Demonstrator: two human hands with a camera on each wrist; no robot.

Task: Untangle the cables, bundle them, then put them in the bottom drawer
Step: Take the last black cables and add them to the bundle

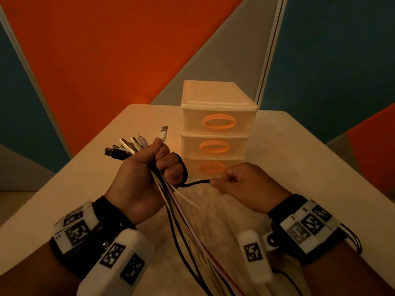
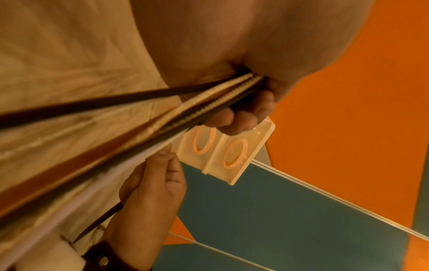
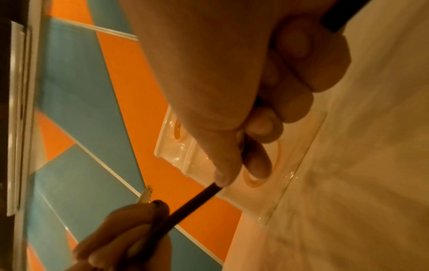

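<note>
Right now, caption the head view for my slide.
Left hand grips the cable bundle while right hand pulls one black cable sideways.

drawer unit just behind hands, bare table either side

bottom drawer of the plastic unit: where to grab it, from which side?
Hook fingers through the orange oval loop handle on the front of the translucent bottom drawer, coming from the front, the person's side. The loop is open and faces them; the right hand sits nearest but grips the black cable.
</note>
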